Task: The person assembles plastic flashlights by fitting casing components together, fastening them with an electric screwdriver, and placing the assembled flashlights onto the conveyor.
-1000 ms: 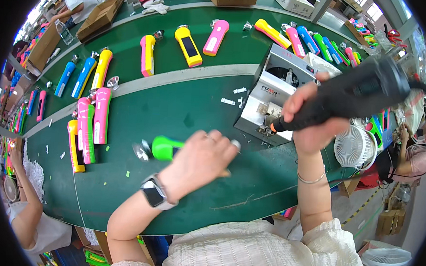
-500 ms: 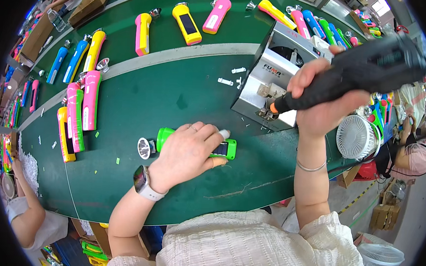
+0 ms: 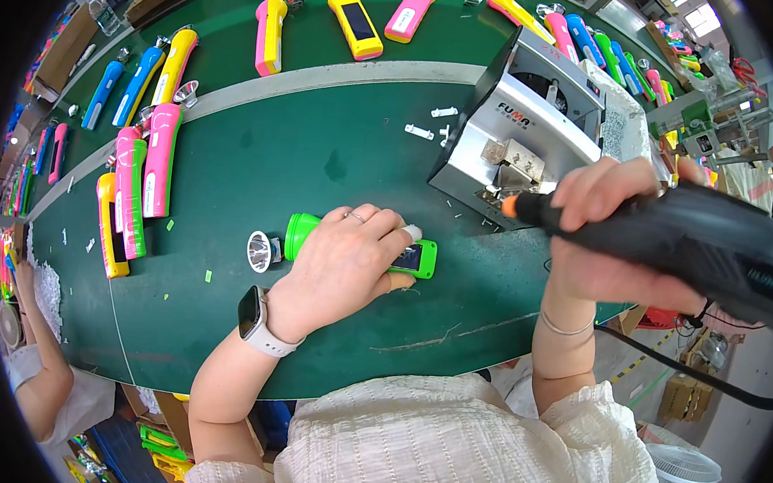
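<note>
My left hand [image 3: 346, 257] lies closed over a green flashlight [image 3: 303, 235] on the green workbench [image 3: 259, 169], with a thumb and a white-tipped finger near its dark panel. A silver reflector cup [image 3: 259, 251] sits at the flashlight's wide end, tilted on its side. My right hand [image 3: 582, 260] is wrapped round a black electric screwdriver [image 3: 692, 244] with an orange tip, pointing left. The tip is in front of the lower edge of a silver box-shaped screw feeder [image 3: 532, 135]; whether they touch I cannot tell. Small white plastic parts [image 3: 420, 132] lie left of the feeder.
Pink, green and yellow flashlights [image 3: 162, 160] lie together at the left. More flashlights [image 3: 356, 23] stretch along the far strip beyond a grey rail [image 3: 316, 85]. A black cord [image 3: 686, 366] hangs at the right. A co-worker's arm [image 3: 41, 328] is at far left.
My right hand has swung the screwdriver down and toward me, its rear end now lower at the right. My left hand stays on the green flashlight. The whole view has shifted slightly.
</note>
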Motion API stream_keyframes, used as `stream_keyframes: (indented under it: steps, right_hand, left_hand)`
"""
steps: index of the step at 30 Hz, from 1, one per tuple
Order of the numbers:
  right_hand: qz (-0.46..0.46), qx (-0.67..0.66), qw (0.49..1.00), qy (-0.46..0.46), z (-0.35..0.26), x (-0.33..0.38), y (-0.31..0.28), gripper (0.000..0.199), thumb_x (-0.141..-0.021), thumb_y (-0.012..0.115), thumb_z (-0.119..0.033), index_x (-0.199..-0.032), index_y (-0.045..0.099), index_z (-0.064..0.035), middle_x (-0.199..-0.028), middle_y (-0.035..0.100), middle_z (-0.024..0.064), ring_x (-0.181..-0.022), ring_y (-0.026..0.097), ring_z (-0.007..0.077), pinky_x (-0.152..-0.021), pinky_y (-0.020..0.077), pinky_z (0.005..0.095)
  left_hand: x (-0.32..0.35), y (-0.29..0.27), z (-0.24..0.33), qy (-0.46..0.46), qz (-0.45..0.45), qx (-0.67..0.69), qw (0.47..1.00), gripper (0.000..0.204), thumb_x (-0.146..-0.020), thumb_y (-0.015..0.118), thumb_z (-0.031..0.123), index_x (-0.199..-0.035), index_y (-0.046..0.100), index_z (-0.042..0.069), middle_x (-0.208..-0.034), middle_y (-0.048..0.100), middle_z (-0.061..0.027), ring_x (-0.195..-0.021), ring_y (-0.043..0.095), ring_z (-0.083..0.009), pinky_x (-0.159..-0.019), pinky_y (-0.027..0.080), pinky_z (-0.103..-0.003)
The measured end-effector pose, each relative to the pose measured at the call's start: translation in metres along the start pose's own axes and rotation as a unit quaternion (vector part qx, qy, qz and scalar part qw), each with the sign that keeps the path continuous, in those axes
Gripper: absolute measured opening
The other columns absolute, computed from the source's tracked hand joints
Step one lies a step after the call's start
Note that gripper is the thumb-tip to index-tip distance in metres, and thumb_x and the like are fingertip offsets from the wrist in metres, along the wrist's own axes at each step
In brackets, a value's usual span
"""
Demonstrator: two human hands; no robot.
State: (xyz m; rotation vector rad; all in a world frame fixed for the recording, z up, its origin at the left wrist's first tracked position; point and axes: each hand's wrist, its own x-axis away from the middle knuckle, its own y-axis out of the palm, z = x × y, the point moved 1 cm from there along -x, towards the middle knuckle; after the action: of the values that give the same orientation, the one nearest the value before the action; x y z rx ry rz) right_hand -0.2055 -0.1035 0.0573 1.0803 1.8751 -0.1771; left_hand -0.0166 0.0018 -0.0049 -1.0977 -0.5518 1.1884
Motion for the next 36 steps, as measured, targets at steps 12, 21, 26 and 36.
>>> stream_keyframes:
  steps: [12, 21, 26, 36]
  right_hand:
    - [0.019, -0.064, 0.988, 0.139, 0.012, 0.0, -0.001, 0.098, -0.075, 0.037, -0.082, -0.136, 0.031, -0.0066, -0.064, 0.048, 0.0049, -0.049, 0.047, 0.0137, -0.048, 0.0431, 0.029]
    - [-0.013, -0.108, 0.985, 0.133, 0.028, 0.04, 0.015, 0.109, -0.063, 0.036, -0.091, -0.132, 0.03, -0.0072, -0.066, 0.056, 0.0116, -0.052, 0.055, 0.0183, -0.053, 0.0468, 0.0269]
    - [-0.042, 0.05, 0.959, 0.275, 0.024, 0.056, 0.018, 0.109, -0.054, 0.048, -0.09, -0.13, 0.036, -0.0133, -0.069, 0.054, 0.0065, -0.054, 0.051, 0.0164, -0.052, 0.0455, 0.0292]
    - [-0.108, -0.064, 0.981, 0.149, 0.027, 0.044, -0.005, 0.105, -0.061, 0.048, -0.088, -0.131, 0.035, -0.0112, -0.069, 0.054, 0.0077, -0.055, 0.053, 0.0184, -0.051, 0.0463, 0.0326]
  left_hand:
    - [-0.003, -0.001, 0.006, -0.01, 0.005, -0.01, 1.0, 0.047, -0.063, 0.077, 0.026, -0.104, 0.063, 0.008, -0.1, 0.059, -0.0046, -0.093, 0.056, -0.0236, -0.079, 0.044, -0.035]
    - [-0.003, 0.002, 0.006, -0.001, 0.025, 0.003, 1.0, 0.045, -0.062, 0.077, 0.027, -0.101, 0.064, 0.008, -0.097, 0.058, -0.0037, -0.092, 0.056, -0.0229, -0.078, 0.044, -0.035]
    - [-0.003, 0.003, 0.003, -0.013, 0.013, 0.005, 1.0, 0.042, -0.062, 0.077, 0.027, -0.096, 0.063, 0.007, -0.097, 0.058, -0.0037, -0.092, 0.056, -0.0228, -0.079, 0.043, -0.035]
    - [-0.001, -0.009, 0.0, 0.004, 0.012, -0.068, 0.998, 0.045, -0.063, 0.077, 0.027, -0.098, 0.061, 0.005, -0.095, 0.058, -0.0059, -0.092, 0.056, -0.0231, -0.083, 0.043, -0.036]
